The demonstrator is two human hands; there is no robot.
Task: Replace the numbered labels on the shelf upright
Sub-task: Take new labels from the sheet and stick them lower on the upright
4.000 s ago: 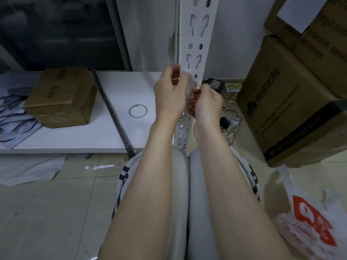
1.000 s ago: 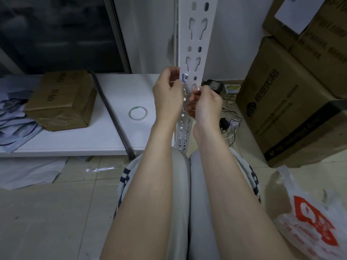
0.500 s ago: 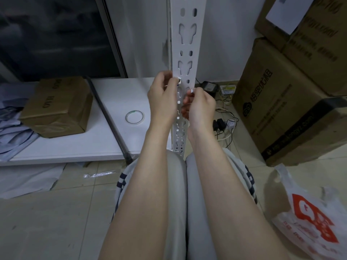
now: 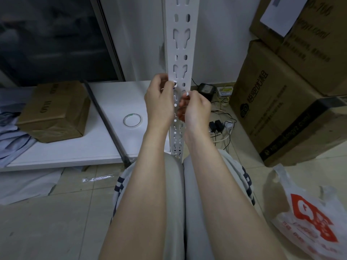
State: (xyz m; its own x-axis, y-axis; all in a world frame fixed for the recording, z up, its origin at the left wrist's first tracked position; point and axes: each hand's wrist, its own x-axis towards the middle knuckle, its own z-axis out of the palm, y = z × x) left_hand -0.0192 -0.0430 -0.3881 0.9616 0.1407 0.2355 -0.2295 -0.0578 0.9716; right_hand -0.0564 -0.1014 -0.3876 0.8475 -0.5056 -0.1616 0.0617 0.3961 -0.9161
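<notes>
Pale tiles and a low white board (image 4: 75, 147) lie beyond my knees, with the shelf upright (image 4: 181, 44) rising between them. My left hand (image 4: 159, 102) pinches a small label (image 4: 175, 84) against the upright's left edge. My right hand (image 4: 195, 109), just right of it, pinches a white scrap (image 4: 187, 94), perhaps backing. I judge a label is being seated; next it needs pressing flat and square. Its number is unreadable. Cartons (image 4: 281, 102) right of my grip show Chinese print and ".com".

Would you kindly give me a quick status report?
Left hand pinching label against upright. Right hand pinching small white scrap. Nothing in the way.
</notes>
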